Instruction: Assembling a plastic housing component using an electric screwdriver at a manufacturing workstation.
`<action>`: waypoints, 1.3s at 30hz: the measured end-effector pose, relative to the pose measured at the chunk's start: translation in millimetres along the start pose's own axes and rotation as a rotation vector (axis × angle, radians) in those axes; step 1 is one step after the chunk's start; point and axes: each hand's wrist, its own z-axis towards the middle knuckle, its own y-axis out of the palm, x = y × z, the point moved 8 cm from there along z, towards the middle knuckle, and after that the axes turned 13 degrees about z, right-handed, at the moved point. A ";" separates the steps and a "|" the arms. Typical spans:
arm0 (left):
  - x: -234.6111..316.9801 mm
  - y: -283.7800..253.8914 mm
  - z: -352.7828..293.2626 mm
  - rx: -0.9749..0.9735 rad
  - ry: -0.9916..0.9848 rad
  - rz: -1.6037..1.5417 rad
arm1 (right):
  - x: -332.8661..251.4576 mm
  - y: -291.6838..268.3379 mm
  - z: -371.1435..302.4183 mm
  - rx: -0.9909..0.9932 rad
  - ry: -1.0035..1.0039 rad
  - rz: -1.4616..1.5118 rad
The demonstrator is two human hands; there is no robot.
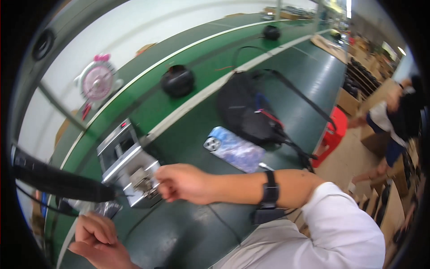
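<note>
1. Here's the right hand (181,181), thumb and fingers drawn together right at the front of the silver, box-shaped metal machine (130,167); whether they're clamped on anything, I cannot tell!
2. That machine sits left of centre on the dark green tabletop (179,231), a small red display lit on top.
3. Down at lower left, the left hand (98,237), fingers curled, near a crumpled clear plastic bag (105,208); its grip I cannot tell.
4. Above it, a thick black cylinder (62,177) slants in.
5. Beyond the right wrist: a blue-and-purple marbled phone (237,150), beside a black fabric bag (244,107).
</note>
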 end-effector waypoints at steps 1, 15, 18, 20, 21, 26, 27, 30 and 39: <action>3.1 -9.9 2.7 -0.086 0.046 -0.218 | 7.8 6.2 2.4 -0.085 0.031 0.022; -189.5 -27.9 -22.3 0.082 -0.307 -0.046 | -19.9 11.2 -35.4 -0.155 -0.565 -0.794; -193.3 -27.0 -26.7 0.149 -0.438 -0.009 | -34.0 4.4 -37.6 -0.111 -0.705 -0.704; -206.7 -33.1 -23.1 0.098 -0.344 0.478 | -39.7 -9.6 -30.1 -0.036 -0.699 -0.621; -207.0 -31.8 -23.4 0.101 -0.340 0.479 | -42.9 -21.2 -26.0 0.044 -0.685 -0.536; -175.5 -12.6 -15.6 -0.102 -0.131 0.725 | -42.7 -45.4 -15.8 0.231 -0.542 -0.246; -170.4 -8.5 -14.3 -0.166 -0.131 0.797 | -42.1 -44.0 -15.7 0.227 -0.541 -0.245; -170.8 -0.6 -15.3 -0.315 -0.102 0.969 | -40.3 -42.6 -16.3 0.254 -0.536 -0.242; -155.2 11.9 -24.0 -0.268 0.239 1.078 | -37.5 -39.6 -20.0 0.260 -0.526 -0.196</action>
